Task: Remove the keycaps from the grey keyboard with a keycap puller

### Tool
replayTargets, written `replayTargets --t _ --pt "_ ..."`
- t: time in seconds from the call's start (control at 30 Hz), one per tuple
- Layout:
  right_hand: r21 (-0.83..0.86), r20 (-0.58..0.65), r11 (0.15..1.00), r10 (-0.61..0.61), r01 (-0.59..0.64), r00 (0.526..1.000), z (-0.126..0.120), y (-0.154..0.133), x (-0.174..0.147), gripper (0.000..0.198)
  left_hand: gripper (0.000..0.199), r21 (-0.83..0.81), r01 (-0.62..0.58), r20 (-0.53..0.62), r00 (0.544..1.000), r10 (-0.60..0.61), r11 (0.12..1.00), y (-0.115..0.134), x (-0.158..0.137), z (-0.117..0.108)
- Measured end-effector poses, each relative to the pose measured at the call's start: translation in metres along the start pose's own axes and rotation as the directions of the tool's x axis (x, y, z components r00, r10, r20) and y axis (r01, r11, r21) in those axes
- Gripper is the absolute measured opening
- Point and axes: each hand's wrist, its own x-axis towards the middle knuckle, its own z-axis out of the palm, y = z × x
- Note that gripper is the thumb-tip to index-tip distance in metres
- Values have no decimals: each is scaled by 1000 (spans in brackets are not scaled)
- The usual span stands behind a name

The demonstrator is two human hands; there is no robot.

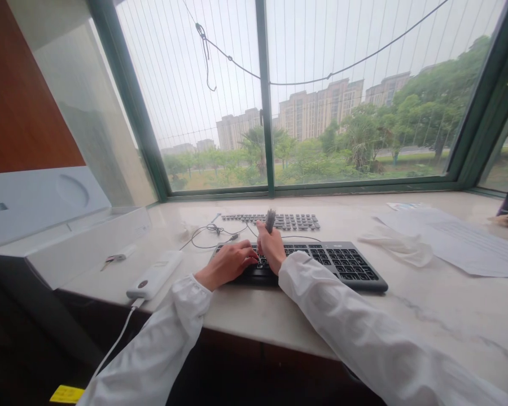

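- Right grip [272,248] wraps a dark brush-like tool [270,220].
- Left grip [232,263] curls on the near keyboard [352,265], its hold unclear.
- Likely cleaning; next calls for steady, light strokes.

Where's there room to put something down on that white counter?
The biggest bare patch of counter is right of the keyboard, nearer the camera than the papers. A smaller one lies between the grey keys and the crumpled white sheet. It's crowded around the keyboard: left hand, right hand, cable.
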Motion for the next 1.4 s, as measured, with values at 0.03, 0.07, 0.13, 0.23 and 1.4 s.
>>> replayTargets --t 0.03,0.07,0.13,0.23,1.4 --pt "-25 -7 1000 10 -10 1000 1 0 1 38 19 2 0 4 1000 0 1000 0 0 0" --pt "-51 -13 999 18 -19 1000 1 0 2 38 20 5 1 7 1000 -1 1000 0 0 0" --pt "-98 -20 995 29 -31 999 1 -1 2 36 21 8 4 10 1000 -4 1000 0 0 0" --pt "-138 -24 990 23 -26 999 2 -1 4 36 20 1 10 4 1000 -10 1000 0 0 1" --pt "-4 490 899 -380 438 785 4 0 -13 36 13 -225 181 -148 965 -217 957 -20 -2 24"
